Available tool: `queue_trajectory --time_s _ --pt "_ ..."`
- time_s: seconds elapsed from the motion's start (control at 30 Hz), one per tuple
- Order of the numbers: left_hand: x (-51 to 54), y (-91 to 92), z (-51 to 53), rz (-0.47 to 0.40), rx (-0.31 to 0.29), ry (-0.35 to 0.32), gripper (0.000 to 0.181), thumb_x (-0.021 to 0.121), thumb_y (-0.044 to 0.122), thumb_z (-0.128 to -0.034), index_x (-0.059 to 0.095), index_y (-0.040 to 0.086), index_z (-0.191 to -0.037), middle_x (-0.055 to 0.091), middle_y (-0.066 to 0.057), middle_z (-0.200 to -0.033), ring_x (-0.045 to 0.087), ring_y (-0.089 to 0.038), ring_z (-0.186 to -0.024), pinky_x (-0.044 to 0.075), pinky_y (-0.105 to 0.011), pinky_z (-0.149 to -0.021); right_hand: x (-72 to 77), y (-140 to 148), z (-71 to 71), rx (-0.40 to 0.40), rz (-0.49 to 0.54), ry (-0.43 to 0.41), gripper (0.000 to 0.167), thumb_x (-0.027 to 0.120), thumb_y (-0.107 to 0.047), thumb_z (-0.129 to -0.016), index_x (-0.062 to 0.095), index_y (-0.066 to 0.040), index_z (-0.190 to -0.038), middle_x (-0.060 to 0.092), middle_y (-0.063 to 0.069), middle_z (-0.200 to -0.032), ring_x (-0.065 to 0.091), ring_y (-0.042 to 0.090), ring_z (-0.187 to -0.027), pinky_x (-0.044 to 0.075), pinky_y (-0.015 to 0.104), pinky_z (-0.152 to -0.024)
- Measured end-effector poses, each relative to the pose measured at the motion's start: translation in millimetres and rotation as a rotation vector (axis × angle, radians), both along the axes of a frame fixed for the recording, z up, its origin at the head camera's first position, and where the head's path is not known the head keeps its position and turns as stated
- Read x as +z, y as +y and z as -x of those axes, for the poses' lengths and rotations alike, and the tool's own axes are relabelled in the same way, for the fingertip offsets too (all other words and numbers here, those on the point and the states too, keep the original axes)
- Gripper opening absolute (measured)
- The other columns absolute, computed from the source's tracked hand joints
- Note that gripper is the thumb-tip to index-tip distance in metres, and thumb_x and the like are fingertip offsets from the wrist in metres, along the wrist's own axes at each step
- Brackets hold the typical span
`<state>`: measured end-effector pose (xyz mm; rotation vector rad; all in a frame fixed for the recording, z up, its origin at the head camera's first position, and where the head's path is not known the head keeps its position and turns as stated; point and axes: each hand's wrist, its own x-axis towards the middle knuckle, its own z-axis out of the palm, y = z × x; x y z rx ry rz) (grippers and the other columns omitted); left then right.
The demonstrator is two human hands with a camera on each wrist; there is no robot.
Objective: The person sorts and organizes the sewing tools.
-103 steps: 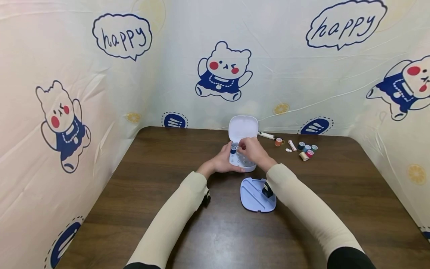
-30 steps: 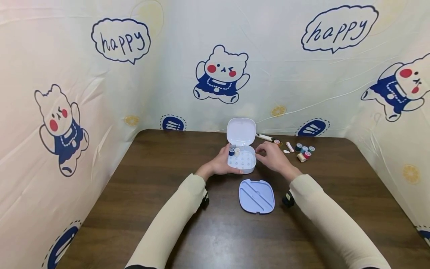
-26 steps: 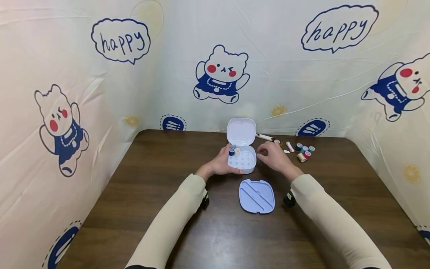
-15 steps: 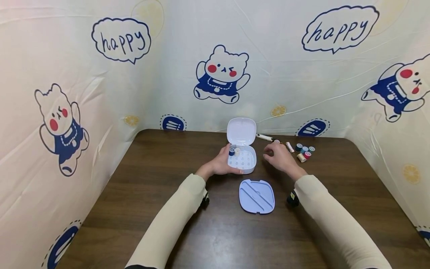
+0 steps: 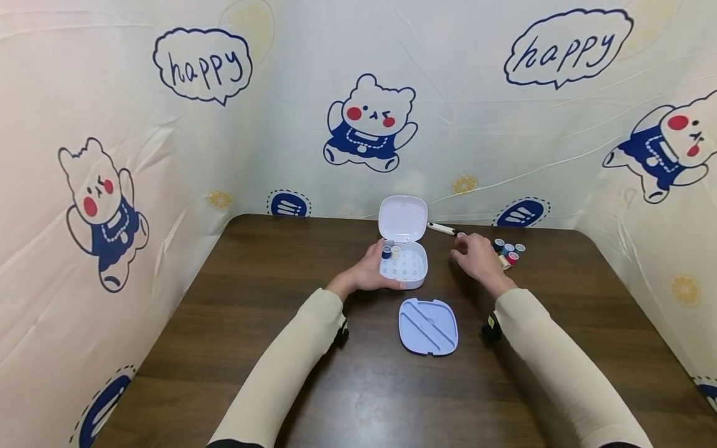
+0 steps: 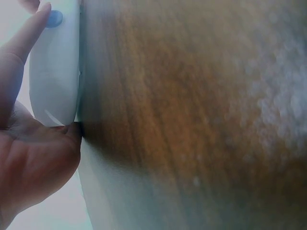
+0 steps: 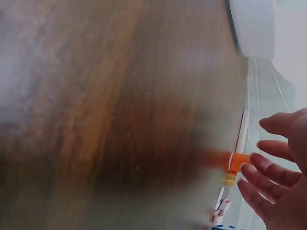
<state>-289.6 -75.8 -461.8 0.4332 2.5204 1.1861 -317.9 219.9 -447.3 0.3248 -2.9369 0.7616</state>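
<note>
My left hand grips the left side of an open white sewing box, its thumb along the front wall. Inside, a navy thread spool and a cream thread spool stand side by side in the back row, among rows of small pegs. To the right of the box my right hand hovers over the table with its fingers apart. In the right wrist view those fingers reach close to an orange thread spool; a small gold textured piece lies beside it.
A pale blue divider tray lies in front of the box. Behind the right hand is a white pen-like tool. Several spools, including a red one and a teal one, cluster further right. A printed cloth backs the table.
My right hand has left the box and moved right toward the orange spool. The cream spool now shows beside the navy one. My left hand keeps its hold on the box.
</note>
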Motion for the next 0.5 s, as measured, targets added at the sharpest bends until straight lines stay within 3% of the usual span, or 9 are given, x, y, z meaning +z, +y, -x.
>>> queue_trajectory --time_s 0.27,0.5 --pt "-1.7 -0.2 0.9 0.002 -0.002 0.015 0.131 0.089 0.043 -0.0760 -0.002 0.011 -0.164 0.009 -0.019 -0.166 0.025 -0.032 -0.148 0.025 -0.045 -0.121 -6.5 4.5 11.3 -0.086 0.009 0.025 0.025 0.067 -0.015 -0.097 0.067 0.003 -0.113 0.062 0.024 -0.109 0.057 0.039 -0.100 0.050 0.054 -0.093" --pt "-0.9 0.0 0.0 -0.007 0.001 0.008 0.132 0.090 0.044 -0.0753 -0.002 0.012 -0.164 0.009 -0.018 -0.167 0.025 -0.032 -0.148 0.025 -0.046 -0.121 -6.2 6.7 18.8 -0.167 0.011 -0.006 0.034 0.068 -0.021 -0.097 0.060 0.006 -0.118 0.056 0.026 -0.115 0.054 0.041 -0.103 0.050 0.056 -0.090"
